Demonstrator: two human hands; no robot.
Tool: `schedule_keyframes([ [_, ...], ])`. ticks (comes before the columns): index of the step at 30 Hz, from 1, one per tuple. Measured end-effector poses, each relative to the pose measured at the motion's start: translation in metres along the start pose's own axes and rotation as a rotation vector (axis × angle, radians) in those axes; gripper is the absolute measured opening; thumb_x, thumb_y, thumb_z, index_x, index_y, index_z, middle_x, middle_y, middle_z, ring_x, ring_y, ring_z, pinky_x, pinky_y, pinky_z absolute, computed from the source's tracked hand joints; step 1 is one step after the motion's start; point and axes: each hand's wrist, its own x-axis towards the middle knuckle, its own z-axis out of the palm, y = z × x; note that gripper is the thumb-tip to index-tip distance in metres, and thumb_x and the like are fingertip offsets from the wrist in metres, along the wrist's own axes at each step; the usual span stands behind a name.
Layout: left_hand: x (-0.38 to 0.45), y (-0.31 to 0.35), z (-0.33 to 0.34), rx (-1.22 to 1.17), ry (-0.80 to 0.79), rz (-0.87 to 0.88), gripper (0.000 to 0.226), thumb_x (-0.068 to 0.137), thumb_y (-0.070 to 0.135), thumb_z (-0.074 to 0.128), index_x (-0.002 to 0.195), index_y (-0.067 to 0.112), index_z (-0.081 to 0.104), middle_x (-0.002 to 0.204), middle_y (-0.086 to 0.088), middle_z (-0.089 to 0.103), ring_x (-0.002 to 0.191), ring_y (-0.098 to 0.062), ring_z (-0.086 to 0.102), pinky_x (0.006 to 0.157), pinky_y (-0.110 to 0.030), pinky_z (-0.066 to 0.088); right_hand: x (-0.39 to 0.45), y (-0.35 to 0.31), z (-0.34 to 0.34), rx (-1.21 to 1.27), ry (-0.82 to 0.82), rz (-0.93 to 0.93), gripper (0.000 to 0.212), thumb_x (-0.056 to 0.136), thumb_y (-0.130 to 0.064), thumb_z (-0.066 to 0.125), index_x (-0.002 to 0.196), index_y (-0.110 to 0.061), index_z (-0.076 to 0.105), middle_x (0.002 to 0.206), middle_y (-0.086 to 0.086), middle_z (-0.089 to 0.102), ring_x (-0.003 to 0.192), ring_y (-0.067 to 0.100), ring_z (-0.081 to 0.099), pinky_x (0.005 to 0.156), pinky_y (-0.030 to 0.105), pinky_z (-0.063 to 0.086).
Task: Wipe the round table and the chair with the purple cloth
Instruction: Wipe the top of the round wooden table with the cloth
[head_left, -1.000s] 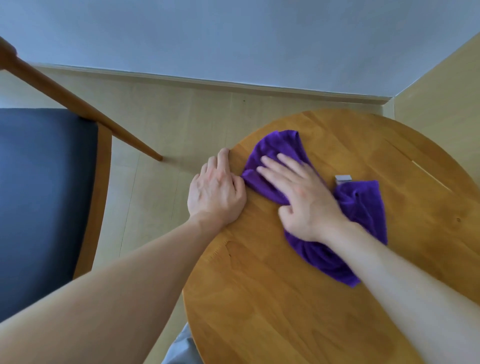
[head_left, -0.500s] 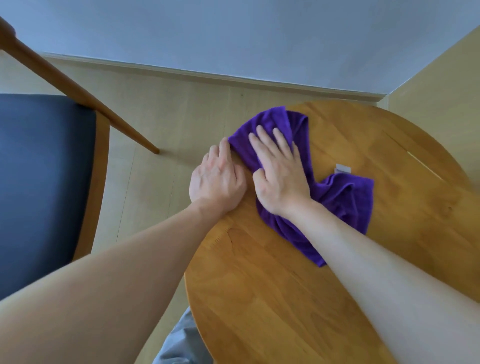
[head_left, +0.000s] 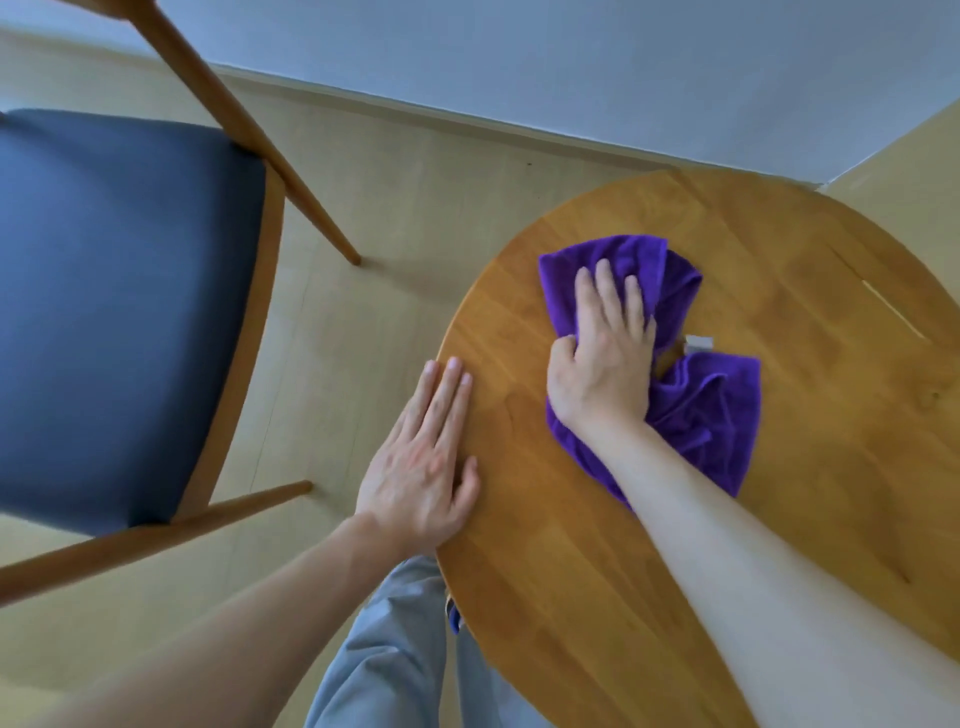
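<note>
The purple cloth (head_left: 711, 410) lies bunched on the round wooden table (head_left: 810, 249), toward its far left part, with a small white tag beside it. My right hand (head_left: 605, 358) presses flat on the cloth, fingers straight and pointing away from me. My left hand (head_left: 423, 462) rests flat on the table's left edge, fingers straight, apart from the cloth. The chair (head_left: 119, 312), with a dark blue seat and wooden frame, stands on the floor to the left of the table.
Light wooden floor (head_left: 395, 171) runs between chair and table up to a pale wall (head_left: 571, 67) with a baseboard. My grey trouser leg (head_left: 395, 654) shows under the table's near edge. A beige panel (head_left: 914, 171) stands at the far right.
My right hand has slid the cloth away from the table's left edge toward the middle. My left hand has shifted nearer along the rim. The view has tilted down, showing more chair and my leg.
</note>
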Motion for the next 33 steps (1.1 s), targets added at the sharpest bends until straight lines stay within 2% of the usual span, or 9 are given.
schedule_keyframes([
  [8, -0.001, -0.002, 0.005, -0.019, 0.043, 0.011, 0.083, 0.094, 0.029, 0.053, 0.161, 0.005, 0.010, 0.170, -0.011, 0.002, 0.157, -0.023, -0.008, 0.128, -0.036, 0.001, -0.054, 0.061, -0.021, -0.257, -0.346, -0.721, 0.077, 0.085, -0.030, 0.044, 0.161, -0.024, 0.029, 0.170, -0.007, 0.017, 0.158, 0.019, 0.011, 0.125, 0.048, 0.019],
  [10, -0.002, 0.000, 0.005, 0.020, 0.034, 0.008, 0.083, 0.096, 0.032, 0.049, 0.161, 0.006, 0.004, 0.170, -0.010, -0.004, 0.156, -0.021, -0.012, 0.127, -0.036, -0.003, -0.034, 0.082, -0.034, -0.278, -0.318, -0.703, 0.079, 0.082, -0.031, 0.045, 0.160, -0.024, 0.032, 0.169, -0.006, 0.023, 0.156, 0.021, 0.019, 0.123, 0.052, 0.025],
  [12, -0.002, 0.001, 0.005, 0.059, 0.026, 0.002, 0.084, 0.098, 0.036, 0.045, 0.161, 0.006, -0.001, 0.169, -0.010, -0.010, 0.155, -0.020, -0.017, 0.126, -0.034, -0.008, -0.014, 0.084, -0.037, -0.210, -0.241, -0.546, 0.077, 0.082, -0.031, 0.042, 0.159, -0.021, 0.035, 0.168, -0.002, 0.027, 0.155, 0.024, 0.022, 0.120, 0.055, 0.027],
  [16, -0.001, 0.006, 0.006, 0.086, 0.022, -0.027, 0.085, 0.097, 0.039, 0.041, 0.160, 0.005, -0.005, 0.168, -0.012, -0.016, 0.154, -0.021, -0.022, 0.126, -0.034, -0.011, -0.008, 0.026, -0.010, -0.103, -0.076, -0.132, 0.080, 0.081, -0.030, 0.038, 0.159, -0.018, 0.033, 0.169, 0.000, 0.023, 0.157, 0.027, 0.014, 0.126, 0.054, 0.015],
  [18, -0.003, 0.009, 0.008, 0.068, 0.013, -0.043, 0.086, 0.097, 0.039, 0.041, 0.160, 0.005, -0.007, 0.167, -0.011, -0.018, 0.153, -0.021, -0.023, 0.126, -0.034, -0.010, -0.016, -0.005, 0.002, -0.094, -0.062, -0.039, 0.081, 0.081, -0.030, 0.037, 0.161, -0.018, 0.028, 0.171, 0.000, 0.017, 0.157, 0.028, 0.010, 0.126, 0.053, 0.011],
  [20, -0.005, 0.010, 0.009, 0.051, 0.017, -0.046, 0.086, 0.096, 0.039, 0.041, 0.160, 0.006, -0.006, 0.168, -0.011, -0.017, 0.154, -0.021, -0.022, 0.126, -0.035, -0.007, -0.034, -0.021, 0.011, -0.097, -0.094, -0.094, 0.080, 0.084, -0.031, 0.032, 0.162, -0.019, 0.025, 0.171, -0.002, 0.014, 0.158, 0.028, 0.006, 0.126, 0.054, 0.009],
  [23, -0.007, 0.010, 0.010, 0.047, 0.029, -0.038, 0.085, 0.097, 0.042, 0.040, 0.161, 0.008, -0.005, 0.169, -0.011, -0.012, 0.154, -0.021, -0.020, 0.127, -0.038, -0.001, -0.073, -0.018, 0.014, -0.099, -0.190, -0.351, 0.079, 0.084, -0.032, 0.027, 0.162, -0.019, 0.026, 0.171, -0.003, 0.015, 0.158, 0.024, 0.006, 0.125, 0.055, 0.014],
  [29, -0.008, 0.005, 0.014, 0.037, 0.044, -0.012, 0.084, 0.098, 0.044, 0.041, 0.161, 0.005, 0.001, 0.169, -0.012, -0.008, 0.155, -0.022, -0.017, 0.128, -0.039, 0.002, -0.099, 0.046, -0.007, -0.114, -0.301, -0.716, 0.081, 0.076, -0.022, 0.044, 0.156, -0.016, 0.041, 0.167, -0.003, 0.028, 0.157, 0.021, 0.017, 0.125, 0.050, 0.021],
  [33, -0.005, 0.006, 0.014, 0.026, 0.051, -0.031, 0.085, 0.096, 0.041, 0.039, 0.161, 0.006, -0.001, 0.169, -0.011, -0.009, 0.155, -0.021, -0.018, 0.128, -0.041, 0.004, -0.038, 0.042, -0.011, -0.105, -0.233, -0.642, 0.081, 0.074, -0.026, 0.044, 0.155, -0.017, 0.043, 0.165, 0.000, 0.034, 0.154, 0.025, 0.026, 0.121, 0.052, 0.026],
])
